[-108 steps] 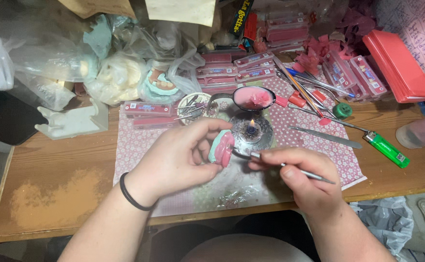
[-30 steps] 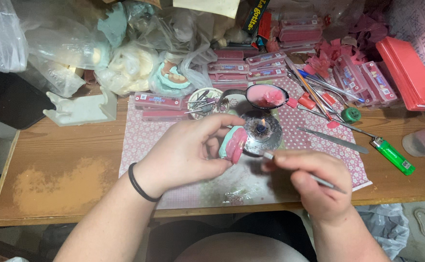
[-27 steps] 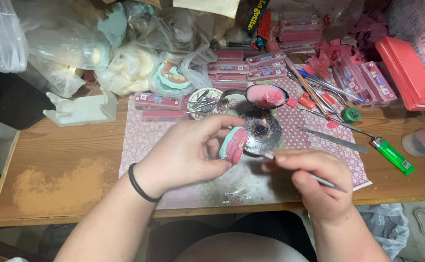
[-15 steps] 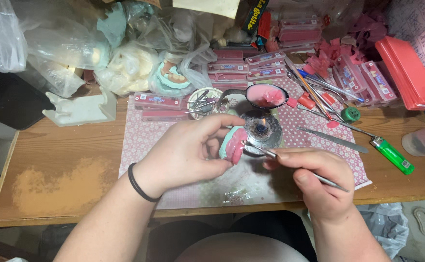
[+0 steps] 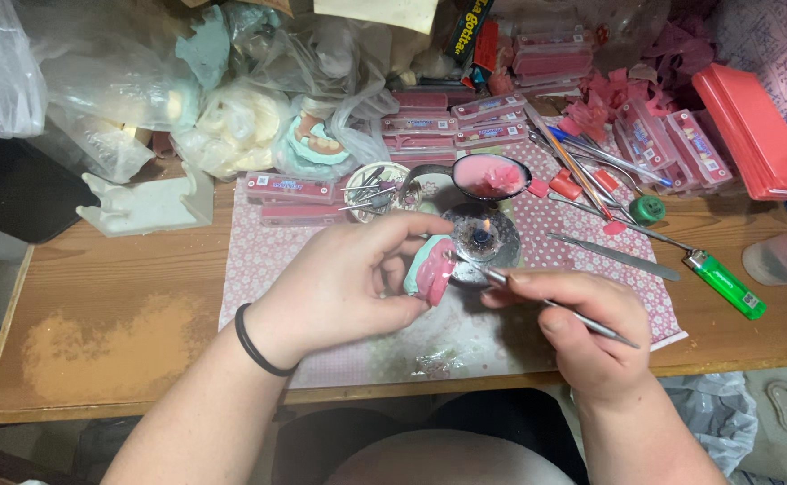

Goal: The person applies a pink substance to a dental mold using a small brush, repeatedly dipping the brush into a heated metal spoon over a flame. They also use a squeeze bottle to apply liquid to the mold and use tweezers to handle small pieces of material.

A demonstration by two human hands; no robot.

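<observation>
Risk of burn: a small flame burns in the round metal burner (image 5: 483, 239) on the counter (image 5: 97, 305), just beyond both hands; a drift forward would likely bring fingers or the piece too near it.
Risk of slip: the thin steel wax instrument (image 5: 546, 305) meets the model at a shallow angle; a push too hard could gouge the soft pink layer or skid toward the left thumb.
Risk of spill: the metal spoon of pink wax (image 5: 490, 176) rests just behind the burner, near enough for a knock from the tool's far end.
The piece: a small dental model with a pale teal base and pink wax rim (image 5: 429, 269), held on edge above the pink patterned mat (image 5: 268, 260), close in front of the burner.
Left hand (image 5: 348, 283): grip closed around the model, fingers over the top, thumb beneath.
Right hand (image 5: 582, 332): grip pinched on the instrument like a pen, tip touching the model's pink side.
Surroundings: a green lighter (image 5: 725, 284) lies well to the right; pink flat boxes (image 5: 465, 121) and plastic bags (image 5: 97, 81) crowd the back.
</observation>
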